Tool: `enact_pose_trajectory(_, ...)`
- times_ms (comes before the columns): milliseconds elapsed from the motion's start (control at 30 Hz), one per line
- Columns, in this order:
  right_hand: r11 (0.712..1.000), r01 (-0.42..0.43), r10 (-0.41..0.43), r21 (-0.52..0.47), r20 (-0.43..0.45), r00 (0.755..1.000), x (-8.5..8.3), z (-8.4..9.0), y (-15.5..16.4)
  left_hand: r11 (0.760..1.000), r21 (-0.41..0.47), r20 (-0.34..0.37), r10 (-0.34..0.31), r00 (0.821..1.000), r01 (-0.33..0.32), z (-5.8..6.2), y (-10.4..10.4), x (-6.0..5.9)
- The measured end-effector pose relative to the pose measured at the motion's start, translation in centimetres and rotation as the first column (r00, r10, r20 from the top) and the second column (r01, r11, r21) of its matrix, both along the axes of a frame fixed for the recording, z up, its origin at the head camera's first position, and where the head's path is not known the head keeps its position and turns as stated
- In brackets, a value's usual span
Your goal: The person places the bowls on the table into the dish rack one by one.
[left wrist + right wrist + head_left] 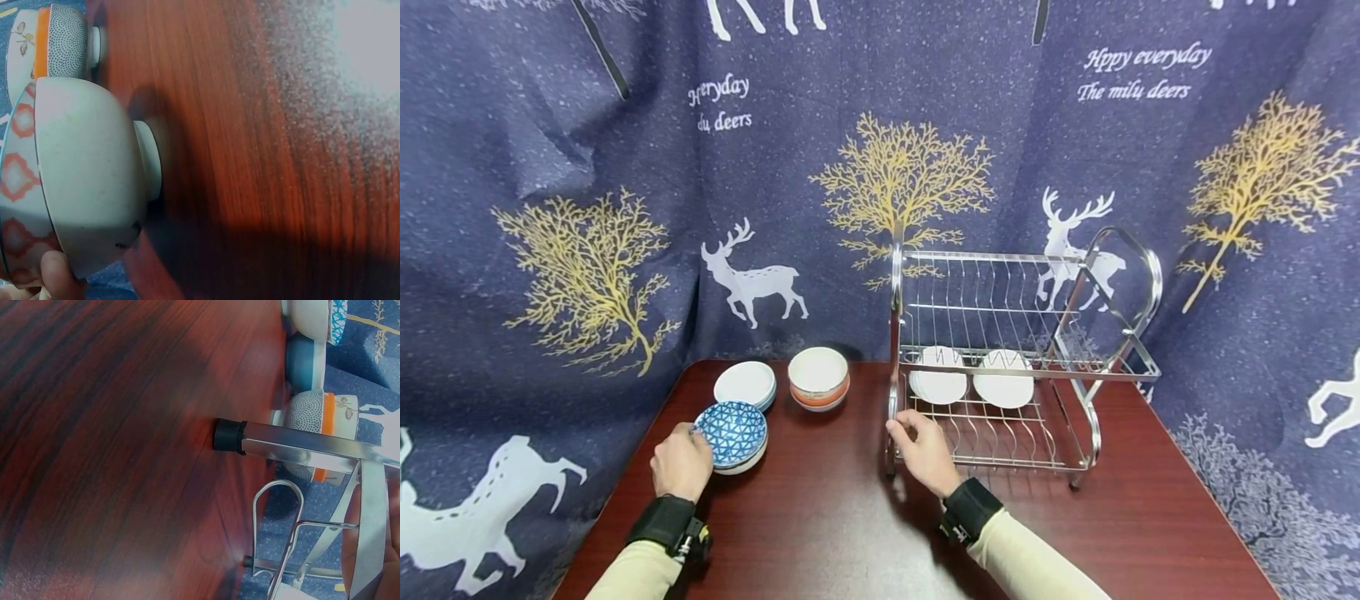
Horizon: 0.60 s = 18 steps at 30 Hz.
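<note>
Directly against left hand (682,463): bowls (731,435) (stacked)

Homelike nook: deer-print curtain (775,175), dish rack (1045,372)

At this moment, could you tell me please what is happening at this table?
A person's left hand pinches the edge of a bowl stack topped by a blue-patterned bowl. The right hand holds the left side of a two-tier metal dish rack. White dishes stand in its lower tier. More bowls sit on the table, left of the rack.
</note>
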State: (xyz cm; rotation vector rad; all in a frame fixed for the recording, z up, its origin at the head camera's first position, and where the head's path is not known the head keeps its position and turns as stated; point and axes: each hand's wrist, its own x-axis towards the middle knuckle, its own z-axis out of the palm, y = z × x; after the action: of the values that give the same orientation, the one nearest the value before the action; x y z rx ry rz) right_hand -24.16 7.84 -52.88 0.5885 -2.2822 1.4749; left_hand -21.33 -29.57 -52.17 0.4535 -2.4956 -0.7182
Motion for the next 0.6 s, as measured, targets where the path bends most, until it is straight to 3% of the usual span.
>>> enact_pose_trajectory(600,1.000,-0.003,0.003,-0.002,-0.007,1.000,-0.12,-0.21,0.16,0.994,0.102,-0.007,0.037,0.999,-0.036,0.93,0.31,0.57)
